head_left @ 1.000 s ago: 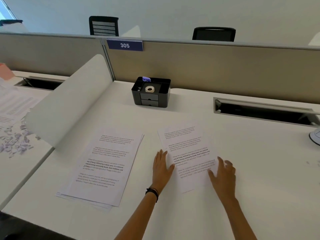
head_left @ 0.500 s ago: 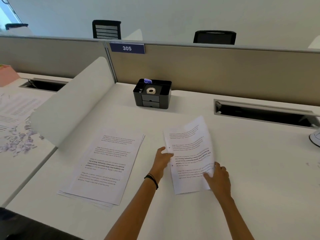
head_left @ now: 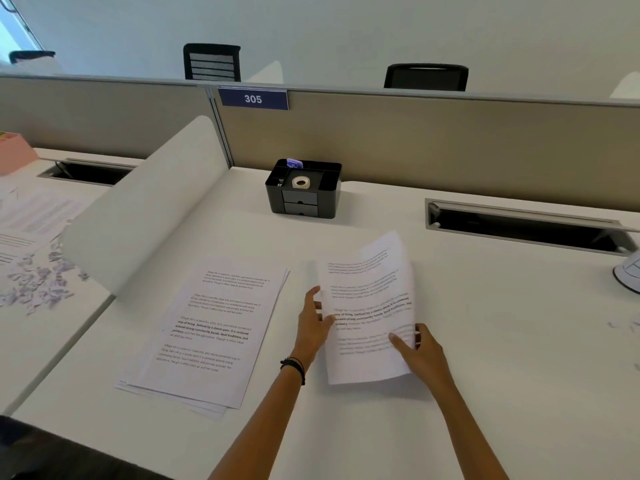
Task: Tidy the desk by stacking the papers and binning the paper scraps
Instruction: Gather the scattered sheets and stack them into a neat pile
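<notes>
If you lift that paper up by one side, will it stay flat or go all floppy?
Probably floppy: the sheet already curls at its far corner while the left hand and right hand hold its sides. It looks thin and light, so it would likely sag and slide easily on the smooth desk.

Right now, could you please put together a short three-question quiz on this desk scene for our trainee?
1. True or false: the loose sheet is gripped by both the left hand and the right hand.
2. Where does the paper stack lie relative to the loose sheet? A) to its left, B) to its right, C) beneath it.
3. Fill in: the paper scraps lie on the ____ desk, beyond the white divider.

Key
1. True: the left hand holds its left edge, the right hand its lower right edge.
2. A.
3. Neighbouring (left) desk.
</notes>
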The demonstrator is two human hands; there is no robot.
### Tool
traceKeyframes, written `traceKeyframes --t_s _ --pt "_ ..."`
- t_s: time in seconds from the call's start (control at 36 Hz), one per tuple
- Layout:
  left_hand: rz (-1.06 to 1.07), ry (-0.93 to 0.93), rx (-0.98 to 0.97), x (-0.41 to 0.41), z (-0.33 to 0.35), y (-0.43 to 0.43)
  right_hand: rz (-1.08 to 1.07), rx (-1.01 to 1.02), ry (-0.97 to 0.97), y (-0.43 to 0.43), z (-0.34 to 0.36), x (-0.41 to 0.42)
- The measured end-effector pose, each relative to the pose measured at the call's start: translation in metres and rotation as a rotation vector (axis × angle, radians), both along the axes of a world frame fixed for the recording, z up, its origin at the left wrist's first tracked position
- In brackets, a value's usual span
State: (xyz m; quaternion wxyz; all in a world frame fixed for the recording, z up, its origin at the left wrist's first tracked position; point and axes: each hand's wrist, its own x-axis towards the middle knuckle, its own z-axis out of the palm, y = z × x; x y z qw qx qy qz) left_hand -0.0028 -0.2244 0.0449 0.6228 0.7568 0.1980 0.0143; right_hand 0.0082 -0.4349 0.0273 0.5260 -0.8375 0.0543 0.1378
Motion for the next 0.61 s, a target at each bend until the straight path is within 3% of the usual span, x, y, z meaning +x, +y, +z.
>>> traceKeyframes --t_s 0.28,0.61 --pt "0.066 0.048 0.109 -0.005 0.01 0.078 0.184 0.022 -0.014 0.013 -0.007 -0.001" --pt "0.186 0.057 0.251 -0.034 0.006 0.157 0.141 0.02 -0.346 0.028 -0.028 -0.024"
